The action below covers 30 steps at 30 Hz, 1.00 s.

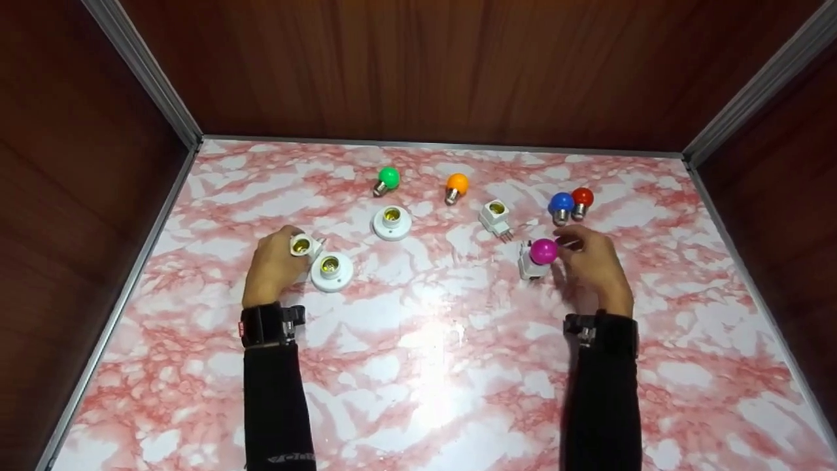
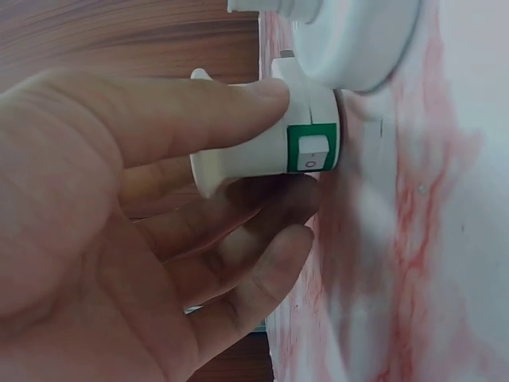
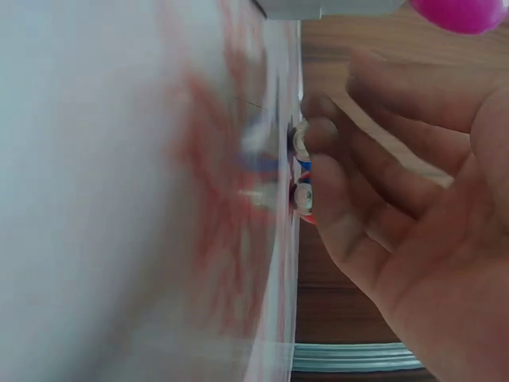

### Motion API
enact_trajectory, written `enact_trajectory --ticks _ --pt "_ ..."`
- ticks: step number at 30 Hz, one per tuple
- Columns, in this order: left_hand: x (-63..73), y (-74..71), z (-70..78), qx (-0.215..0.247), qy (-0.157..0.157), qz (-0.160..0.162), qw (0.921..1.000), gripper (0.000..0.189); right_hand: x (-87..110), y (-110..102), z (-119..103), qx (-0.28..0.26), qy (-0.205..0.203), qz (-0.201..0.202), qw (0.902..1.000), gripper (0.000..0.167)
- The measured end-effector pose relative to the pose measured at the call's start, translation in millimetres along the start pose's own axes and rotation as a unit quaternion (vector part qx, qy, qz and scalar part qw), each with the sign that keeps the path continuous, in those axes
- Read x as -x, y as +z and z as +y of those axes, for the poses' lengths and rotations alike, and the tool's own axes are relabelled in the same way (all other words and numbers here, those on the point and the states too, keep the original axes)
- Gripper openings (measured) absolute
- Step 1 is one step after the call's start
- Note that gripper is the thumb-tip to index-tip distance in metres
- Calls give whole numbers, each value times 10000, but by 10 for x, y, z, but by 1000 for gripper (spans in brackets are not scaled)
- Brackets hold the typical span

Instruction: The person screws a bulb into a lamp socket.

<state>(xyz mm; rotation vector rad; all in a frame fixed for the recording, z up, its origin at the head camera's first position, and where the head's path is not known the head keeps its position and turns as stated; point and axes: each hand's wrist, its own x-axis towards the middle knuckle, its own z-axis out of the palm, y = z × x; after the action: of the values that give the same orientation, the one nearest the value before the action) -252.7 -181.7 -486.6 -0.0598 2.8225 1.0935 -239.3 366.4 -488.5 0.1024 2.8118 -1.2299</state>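
My left hand (image 1: 274, 261) pinches a white plug-in lamp holder (image 1: 301, 245) at the left. In the left wrist view the thumb lies along the holder's side, near its green-framed switch (image 2: 312, 149). Touching or very close to it is a round white lamp base (image 1: 331, 272) with an unfilled socket. My right hand (image 1: 592, 258) is just right of a magenta bulb (image 1: 544, 251) seated in a white plug-in holder (image 1: 533, 268). Its fingers are loosely bent with nothing between them. In the right wrist view the magenta bulb (image 3: 465, 12) is partly cut off.
Farther back lie a green bulb (image 1: 389, 178), an orange bulb (image 1: 457, 184), a blue bulb (image 1: 561, 204) and a red bulb (image 1: 582, 197). Another round lamp base (image 1: 392, 223) and a square plug-in holder (image 1: 495, 219) stand mid-table. Dark wood panels (image 1: 418, 72) enclose the marbled table (image 1: 405, 379).
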Motion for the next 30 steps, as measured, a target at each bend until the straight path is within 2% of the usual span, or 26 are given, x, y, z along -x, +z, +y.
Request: enact_trajectory --ticks 7,11,13,17,23,30 --pt "2 9 -2 69 81 324 9994 48 -158 6 -60 -67 305 871 9957 38" --pt "11 -4 -4 55 135 446 9989 48 -258 -11 -93 216 159 1168 9928 37" --pt "15 -14 2 41 184 493 9986 47 -342 -48 -111 607 -93 1238 9904 39" --pt "20 -24 5 14 272 601 9978 44 -538 -154 -169 1309 -317 928 9865 46" --pt "15 -15 22 -14 363 718 9968 43 -779 -238 -239 1831 134 197 9828 57" --pt "3 -16 22 26 411 751 9963 42 -869 -132 -216 1887 321 292 9811 51"
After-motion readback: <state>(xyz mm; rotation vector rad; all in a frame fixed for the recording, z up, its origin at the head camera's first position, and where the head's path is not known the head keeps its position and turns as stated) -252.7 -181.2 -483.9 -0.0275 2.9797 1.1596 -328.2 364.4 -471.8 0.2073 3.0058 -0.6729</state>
